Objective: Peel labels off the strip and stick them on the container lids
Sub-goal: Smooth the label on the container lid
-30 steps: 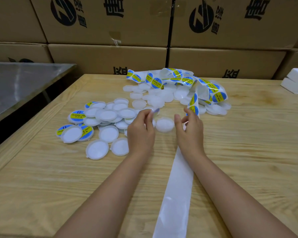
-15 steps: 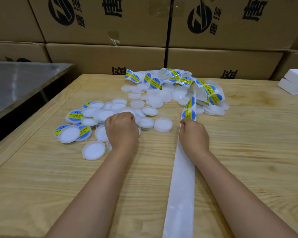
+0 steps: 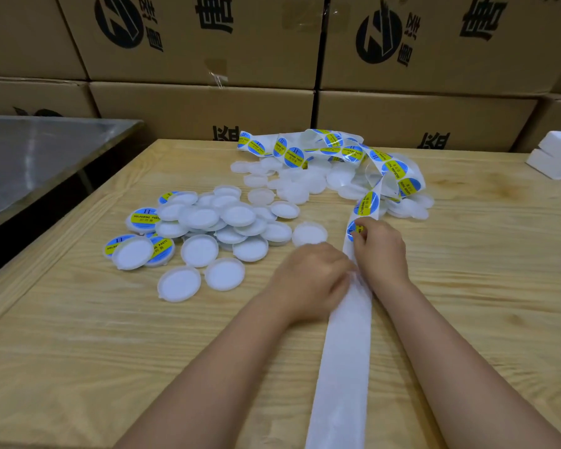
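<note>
Left hand (image 3: 311,280) has come off the lid pile and over to the label strip (image 3: 344,367), now touching the right hand (image 3: 379,251), which has barely shifted. Its fingers are curled onto the strip's left edge, holding it down on the wooden table (image 3: 110,351). Right fingertips pinch the edge of the nearest blue-yellow label (image 3: 353,229) on the strip. Bare backing runs toward the camera between the forearms; the loaded end coils over translucent lids (image 3: 292,186) at the back. One blank lid (image 3: 309,234) sits just left of the strip, beside the lid pile (image 3: 214,228); labelled lids (image 3: 143,218) lie at the pile's left edge
</note>
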The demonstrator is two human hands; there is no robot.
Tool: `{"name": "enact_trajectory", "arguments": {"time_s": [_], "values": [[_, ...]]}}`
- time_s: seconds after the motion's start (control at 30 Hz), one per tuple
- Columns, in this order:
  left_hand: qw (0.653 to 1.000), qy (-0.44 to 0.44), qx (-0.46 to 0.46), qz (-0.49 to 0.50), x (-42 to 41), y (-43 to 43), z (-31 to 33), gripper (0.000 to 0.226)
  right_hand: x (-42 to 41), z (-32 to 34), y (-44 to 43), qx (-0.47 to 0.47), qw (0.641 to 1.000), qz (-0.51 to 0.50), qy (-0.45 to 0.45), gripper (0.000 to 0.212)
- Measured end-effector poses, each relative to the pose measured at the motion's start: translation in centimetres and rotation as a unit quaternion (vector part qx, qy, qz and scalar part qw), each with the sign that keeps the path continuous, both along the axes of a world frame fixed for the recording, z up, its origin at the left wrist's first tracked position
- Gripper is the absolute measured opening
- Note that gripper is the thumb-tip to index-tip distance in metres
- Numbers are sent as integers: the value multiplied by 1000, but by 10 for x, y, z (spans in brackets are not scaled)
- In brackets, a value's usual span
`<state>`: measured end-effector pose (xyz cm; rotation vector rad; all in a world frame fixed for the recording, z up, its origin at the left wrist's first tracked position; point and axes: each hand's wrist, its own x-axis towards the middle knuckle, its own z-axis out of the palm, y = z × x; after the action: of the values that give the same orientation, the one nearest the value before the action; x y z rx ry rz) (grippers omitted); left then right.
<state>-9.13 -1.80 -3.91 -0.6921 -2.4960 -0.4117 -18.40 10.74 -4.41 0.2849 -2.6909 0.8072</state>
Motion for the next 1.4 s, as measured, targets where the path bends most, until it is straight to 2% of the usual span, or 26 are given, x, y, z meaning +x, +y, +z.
{"name": "enact_trajectory", "arguments": {"time_s": [0.1,0.23,0.4,0.6,0.7,0.9,1.03,1.23,1.33,1.4], "values": [[997,-50,-45,-33,2,12,-3,18,-3,-2,4,23,1000,-3,4,34],[999,-23,-22,-36,6,12,1,21,-6,-5,7,69,998,-9,12,40],[999,-12,-5,-42,8,12,2,20,-9,-9,8,185,983,-16,12,28],[999,-12,-8,-44,7,11,1,18,-11,-8,9,209,978,-4,-18,32],[999,-11,-6,-45,7,12,1,18,-10,-8,8,183,983,-2,-13,33],[999,-27,-10,-27,5,10,-2,16,-6,-1,11,27,999,-21,-10,26],[999,-24,-13,-24,4,10,-2,14,-4,-1,12,-25,999,-30,-28,20],[1000,-8,-2,-23,4,11,-3,13,-3,2,8,62,997,5,49,12],[1000,-7,4,-25,4,11,-3,13,-1,1,5,95,995,23,31,13],[1000,-8,4,-26,5,11,-2,14,1,2,5,59,998,20,10,12]]}}
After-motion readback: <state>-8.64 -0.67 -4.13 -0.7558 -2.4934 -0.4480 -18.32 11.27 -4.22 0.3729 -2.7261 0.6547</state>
